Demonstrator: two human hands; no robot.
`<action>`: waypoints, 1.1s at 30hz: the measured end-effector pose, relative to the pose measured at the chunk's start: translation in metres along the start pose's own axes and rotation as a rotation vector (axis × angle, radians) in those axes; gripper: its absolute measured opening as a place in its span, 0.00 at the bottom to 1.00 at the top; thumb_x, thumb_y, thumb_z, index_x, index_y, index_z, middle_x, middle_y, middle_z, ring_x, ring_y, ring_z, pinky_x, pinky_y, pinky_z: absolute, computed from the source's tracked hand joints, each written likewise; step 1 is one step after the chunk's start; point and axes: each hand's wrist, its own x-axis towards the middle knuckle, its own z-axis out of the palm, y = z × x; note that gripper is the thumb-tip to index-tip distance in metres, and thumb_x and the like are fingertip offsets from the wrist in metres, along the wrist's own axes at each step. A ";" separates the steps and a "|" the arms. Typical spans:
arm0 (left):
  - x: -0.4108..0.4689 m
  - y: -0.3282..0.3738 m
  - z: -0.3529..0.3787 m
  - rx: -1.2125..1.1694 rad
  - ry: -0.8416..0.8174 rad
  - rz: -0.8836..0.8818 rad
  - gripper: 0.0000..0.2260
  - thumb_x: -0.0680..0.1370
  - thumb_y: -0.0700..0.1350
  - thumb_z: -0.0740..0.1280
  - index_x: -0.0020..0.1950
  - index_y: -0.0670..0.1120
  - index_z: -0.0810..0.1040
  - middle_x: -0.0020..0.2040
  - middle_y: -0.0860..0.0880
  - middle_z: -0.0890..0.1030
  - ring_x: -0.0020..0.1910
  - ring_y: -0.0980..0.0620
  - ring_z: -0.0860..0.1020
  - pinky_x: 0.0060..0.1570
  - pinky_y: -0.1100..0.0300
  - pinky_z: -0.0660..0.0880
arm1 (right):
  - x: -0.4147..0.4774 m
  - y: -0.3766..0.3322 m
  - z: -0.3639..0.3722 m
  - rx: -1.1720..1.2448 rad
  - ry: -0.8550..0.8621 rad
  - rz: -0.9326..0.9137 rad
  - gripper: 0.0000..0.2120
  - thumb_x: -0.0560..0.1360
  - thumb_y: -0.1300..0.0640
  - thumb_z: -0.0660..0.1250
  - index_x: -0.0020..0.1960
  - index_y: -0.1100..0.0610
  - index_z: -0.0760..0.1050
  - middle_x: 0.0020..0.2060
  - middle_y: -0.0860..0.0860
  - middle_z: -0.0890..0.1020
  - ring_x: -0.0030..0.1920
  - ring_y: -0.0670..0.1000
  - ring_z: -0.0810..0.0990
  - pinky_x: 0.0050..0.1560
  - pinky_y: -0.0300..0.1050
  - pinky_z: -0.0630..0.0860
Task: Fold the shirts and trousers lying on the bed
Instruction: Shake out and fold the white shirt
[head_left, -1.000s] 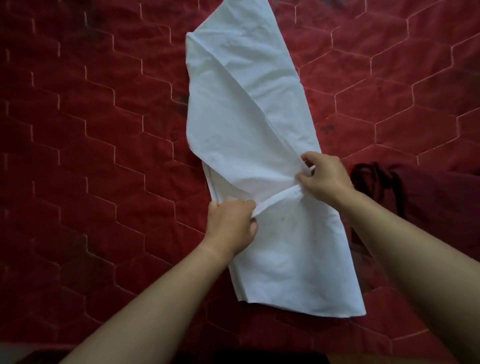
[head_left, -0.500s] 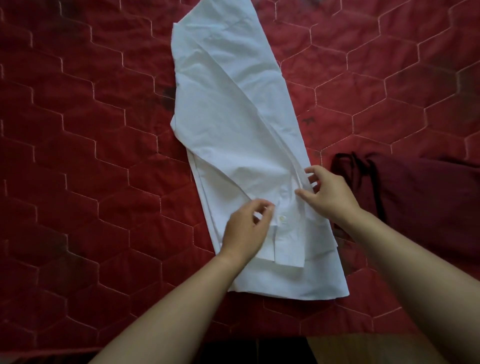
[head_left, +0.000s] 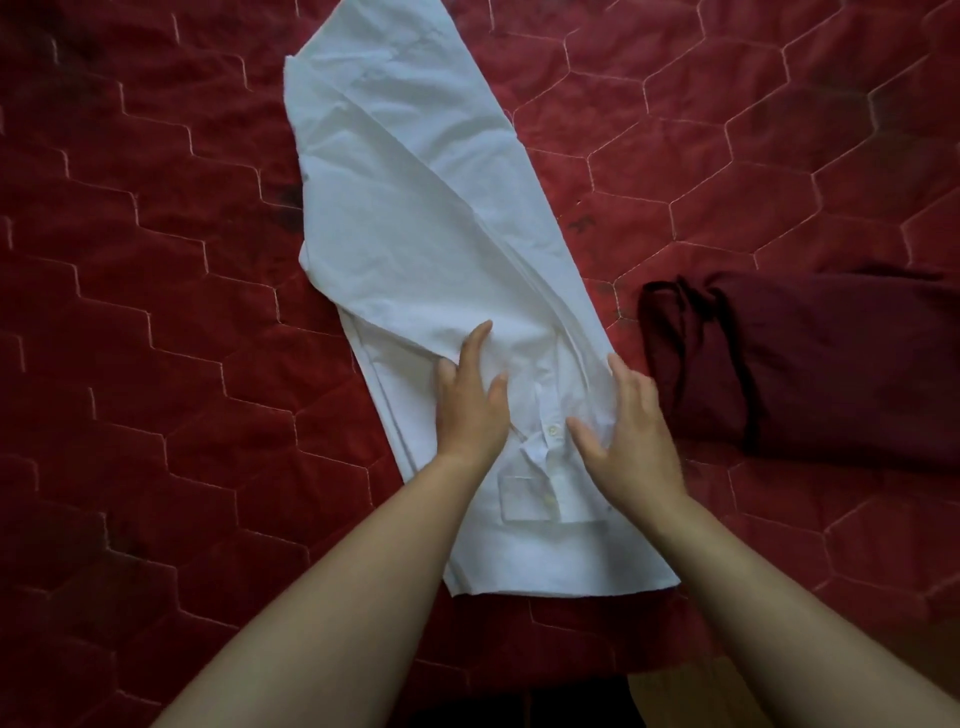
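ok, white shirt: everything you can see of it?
The white shirt, thin creased cloth, is folded lengthwise into a long strip, flat and diagonal on the red quilted bed cover. A sleeve lies folded along it, its buttoned cuff toward the near end. The left hand and right hand press flat on it, either side of the sleeve. A dark maroon garment lies to its right, apart.

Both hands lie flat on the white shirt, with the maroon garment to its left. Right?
No: the head view shows the maroon garment right of the shirt, not left. The left hand and right hand do lie flat on the shirt.
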 end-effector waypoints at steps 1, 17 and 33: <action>-0.002 -0.001 0.001 0.030 -0.005 0.012 0.27 0.78 0.41 0.63 0.72 0.61 0.59 0.58 0.48 0.63 0.49 0.47 0.75 0.52 0.63 0.71 | -0.004 0.001 0.000 -0.019 0.072 -0.025 0.30 0.72 0.52 0.70 0.70 0.54 0.64 0.66 0.54 0.66 0.64 0.54 0.69 0.59 0.55 0.71; -0.030 -0.008 0.002 -0.073 0.001 -0.017 0.18 0.80 0.42 0.59 0.68 0.56 0.63 0.55 0.33 0.75 0.40 0.47 0.75 0.41 0.61 0.72 | -0.022 0.017 -0.005 0.186 0.122 0.199 0.08 0.78 0.51 0.60 0.55 0.53 0.68 0.46 0.54 0.81 0.48 0.59 0.79 0.40 0.46 0.69; 0.014 -0.023 -0.057 0.372 0.190 0.078 0.21 0.75 0.50 0.66 0.68 0.55 0.69 0.62 0.46 0.65 0.60 0.47 0.67 0.58 0.54 0.66 | 0.013 -0.033 0.010 -0.152 0.020 -0.148 0.23 0.74 0.53 0.66 0.65 0.61 0.67 0.63 0.57 0.70 0.64 0.58 0.67 0.62 0.51 0.65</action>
